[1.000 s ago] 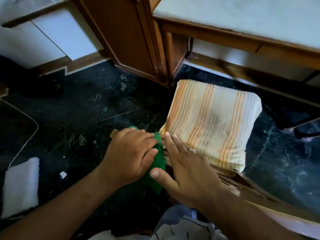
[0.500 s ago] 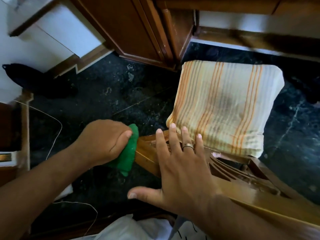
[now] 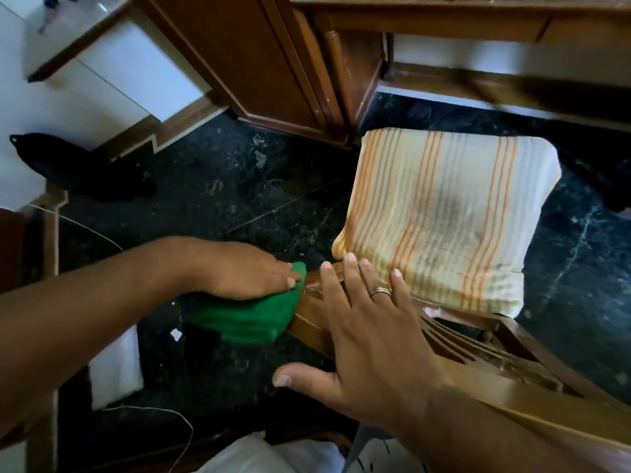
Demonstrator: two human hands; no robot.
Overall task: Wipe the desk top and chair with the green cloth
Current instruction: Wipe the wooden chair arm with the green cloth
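The wooden chair [image 3: 485,380] stands below me, its seat covered by a cream cushion with orange stripes [image 3: 440,220]. My left hand [image 3: 246,271] presses the green cloth [image 3: 246,314] against the left end of the chair's backrest. My right hand [image 3: 362,329] lies flat on top of the backrest, fingers spread, a ring on one finger. The wooden desk [image 3: 426,18] runs along the top of the view; only its front edge and cabinet [image 3: 246,59] show.
Dark marble floor [image 3: 222,199] surrounds the chair. A black bag [image 3: 78,165] lies at the left by the white wall. A white cloth [image 3: 116,367] and a thin cord [image 3: 164,411] lie on the floor under my left arm.
My left hand has swept the green cloth along the backrest's left end, and the cloth now spreads out wider beneath it. My right hand stays flat on the backrest.
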